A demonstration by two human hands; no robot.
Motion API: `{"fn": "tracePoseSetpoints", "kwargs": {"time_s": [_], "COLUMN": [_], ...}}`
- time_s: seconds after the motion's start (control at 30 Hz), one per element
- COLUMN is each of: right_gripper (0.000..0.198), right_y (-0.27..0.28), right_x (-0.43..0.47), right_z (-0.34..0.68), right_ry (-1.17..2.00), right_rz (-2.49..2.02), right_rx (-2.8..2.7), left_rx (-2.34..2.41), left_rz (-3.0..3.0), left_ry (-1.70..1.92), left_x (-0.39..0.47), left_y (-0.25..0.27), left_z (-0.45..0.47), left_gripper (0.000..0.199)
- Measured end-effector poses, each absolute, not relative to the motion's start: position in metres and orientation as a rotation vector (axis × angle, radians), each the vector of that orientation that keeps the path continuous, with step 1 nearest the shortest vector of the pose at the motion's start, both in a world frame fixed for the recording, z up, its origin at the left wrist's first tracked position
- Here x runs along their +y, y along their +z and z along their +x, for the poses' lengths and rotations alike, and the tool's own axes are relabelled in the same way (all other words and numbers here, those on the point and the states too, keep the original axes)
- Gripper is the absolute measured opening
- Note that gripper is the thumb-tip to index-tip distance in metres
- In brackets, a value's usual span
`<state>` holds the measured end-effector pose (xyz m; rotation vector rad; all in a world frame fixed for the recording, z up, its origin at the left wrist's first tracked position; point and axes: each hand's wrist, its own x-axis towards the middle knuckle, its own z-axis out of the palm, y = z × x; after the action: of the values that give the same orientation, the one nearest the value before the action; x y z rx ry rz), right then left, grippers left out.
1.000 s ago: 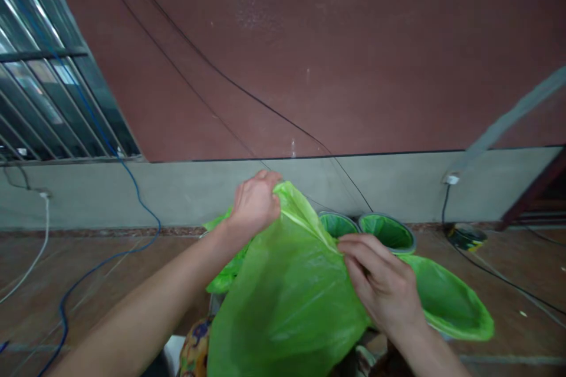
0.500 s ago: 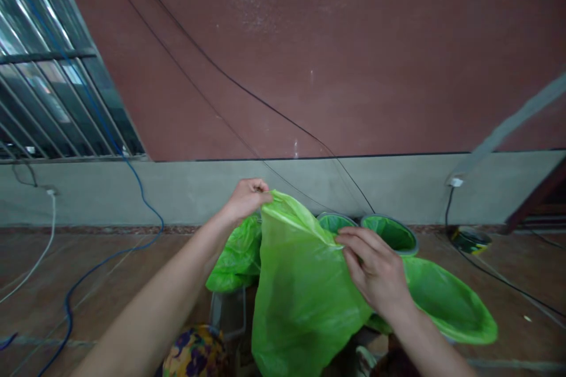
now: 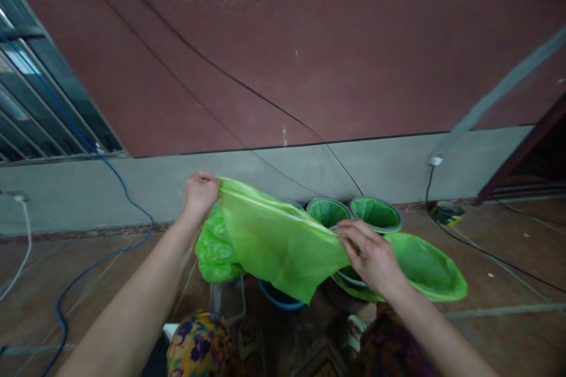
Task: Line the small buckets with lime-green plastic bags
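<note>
A green plastic bag (image 3: pixel 278 241) is stretched between my two hands, its top edge pulled nearly straight. My left hand (image 3: pixel 201 193) is closed on the upper left corner. On the other side, my right hand (image 3: pixel 369 253) pinches the edge between thumb and fingers. The lower part of the bag hangs over a blue basin (image 3: pixel 283 300), which it partly hides. Behind my left forearm, a crumpled heap of green bags (image 3: pixel 216 250) lies on a clear plastic stool or box (image 3: pixel 227 297).
Bins lined with green bags, one bin (image 3: pixel 328 212) and another bin (image 3: pixel 377 215), stand against the wall. A wide green-lined bin (image 3: pixel 427 268) is at right. A small can (image 3: pixel 447 213) sits by a black cable. A blue hose (image 3: pixel 112 253) crosses the floor at left.
My left hand has moved left, away from my right hand, drawing the bag's edge out wide. The bag's bottom has swung up, uncovering the blue basin. The view has shifted slightly.
</note>
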<state>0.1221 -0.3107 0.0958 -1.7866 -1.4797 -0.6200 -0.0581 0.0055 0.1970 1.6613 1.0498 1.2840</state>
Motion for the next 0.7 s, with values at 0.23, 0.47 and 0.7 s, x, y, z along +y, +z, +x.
{"fn": "tracePoseSetpoints", "kwargs": {"time_s": [0.23, 0.47, 0.7], "right_gripper": [0.018, 0.022, 0.018], "right_y": [0.082, 0.066, 0.060], "right_x": [-0.325, -0.331, -0.334], "right_z": [0.128, 0.139, 0.141], "right_ry": [-0.511, -0.655, -0.506], "right_rz": [-2.002, -2.264, -2.266], "right_rx": [-1.538, -1.439, -1.426], "left_rx": [1.044, 1.089, 1.121], "left_rz": [1.479, 1.451, 1.404], "left_ry": [1.266, 1.281, 1.225], "left_x": [0.012, 0.020, 0.029], "left_y": [0.194, 0.184, 0.169], "left_z": [-0.072, -0.085, -0.098], "left_gripper": [0.023, 0.019, 0.014]}}
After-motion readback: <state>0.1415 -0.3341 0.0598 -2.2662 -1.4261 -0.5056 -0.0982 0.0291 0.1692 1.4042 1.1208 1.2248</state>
